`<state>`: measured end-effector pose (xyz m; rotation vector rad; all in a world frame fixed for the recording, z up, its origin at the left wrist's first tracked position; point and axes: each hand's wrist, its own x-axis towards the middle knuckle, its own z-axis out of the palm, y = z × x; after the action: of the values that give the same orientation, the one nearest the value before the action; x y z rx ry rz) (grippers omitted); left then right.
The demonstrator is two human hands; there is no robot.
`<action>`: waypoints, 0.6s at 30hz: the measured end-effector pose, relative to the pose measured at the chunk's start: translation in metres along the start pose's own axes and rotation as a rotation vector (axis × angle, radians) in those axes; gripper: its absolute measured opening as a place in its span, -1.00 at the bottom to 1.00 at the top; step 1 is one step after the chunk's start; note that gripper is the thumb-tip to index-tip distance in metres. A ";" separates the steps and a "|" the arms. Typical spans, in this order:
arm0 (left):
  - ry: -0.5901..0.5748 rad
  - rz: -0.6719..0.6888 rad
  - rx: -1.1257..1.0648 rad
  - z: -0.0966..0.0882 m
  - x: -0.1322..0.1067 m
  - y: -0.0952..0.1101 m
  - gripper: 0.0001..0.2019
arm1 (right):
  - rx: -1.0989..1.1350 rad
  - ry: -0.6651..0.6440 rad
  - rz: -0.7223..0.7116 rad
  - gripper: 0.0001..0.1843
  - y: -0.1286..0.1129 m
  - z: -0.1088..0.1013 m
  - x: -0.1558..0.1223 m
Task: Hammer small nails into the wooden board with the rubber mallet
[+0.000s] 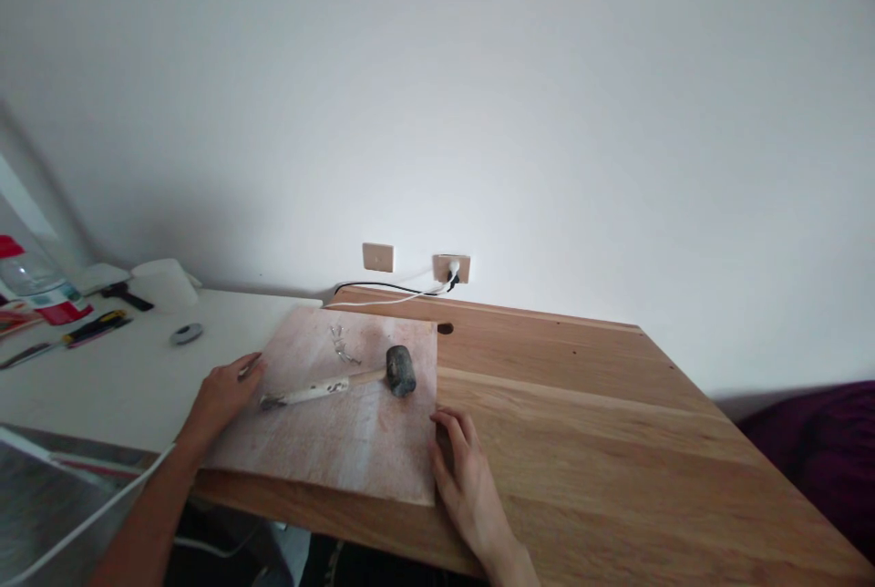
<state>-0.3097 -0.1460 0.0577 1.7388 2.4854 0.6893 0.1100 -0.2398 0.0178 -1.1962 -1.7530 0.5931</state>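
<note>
A flat, pinkish-white worn board (314,450) lies on the wooden table, its left part reaching over towards the white tabletop. My left hand (222,396) is closed at the board's left edge; a small greyish thing shows by its fingertips, too small to make out. At the right edge, my right hand (468,473) has its curled fingers and thumb against the board. On top of the board rests a mallet (400,371) with a black head and a pale, paint-worn handle pointing left. Several nails (342,346) are scattered behind the handle.
The wooden table (615,423) extends right, with a cable hole (445,328) behind the board. Cables (389,297) run from a wall socket (451,269). On the white table (129,386) lie a tape roll (187,334), screwdrivers (99,329) and a red-capped bottle (41,284).
</note>
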 end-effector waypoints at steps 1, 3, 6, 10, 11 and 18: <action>-0.019 -0.030 -0.003 -0.004 0.002 0.001 -0.55 | 0.004 0.004 -0.001 -0.65 0.000 0.000 0.000; -0.055 -0.086 0.002 -0.010 0.005 0.004 -0.57 | 0.005 0.004 0.001 -0.65 0.001 -0.001 0.000; -0.047 -0.080 0.022 -0.012 0.002 0.013 -0.61 | -0.015 -0.017 0.020 -0.66 0.003 -0.009 -0.002; -0.038 -0.018 0.007 -0.002 -0.008 0.028 -0.67 | -0.004 -0.050 0.054 -0.68 0.013 -0.037 -0.005; -0.044 0.000 -0.008 0.001 -0.011 0.032 -0.68 | 0.007 -0.053 0.069 -0.69 0.017 -0.047 -0.005; -0.118 0.213 -0.234 0.021 -0.038 0.078 -0.68 | -0.102 0.107 0.324 -0.50 0.045 -0.121 -0.014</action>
<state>-0.2205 -0.1510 0.0591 1.9087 2.0696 0.8268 0.2387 -0.2455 0.0352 -1.5709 -1.5259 0.6208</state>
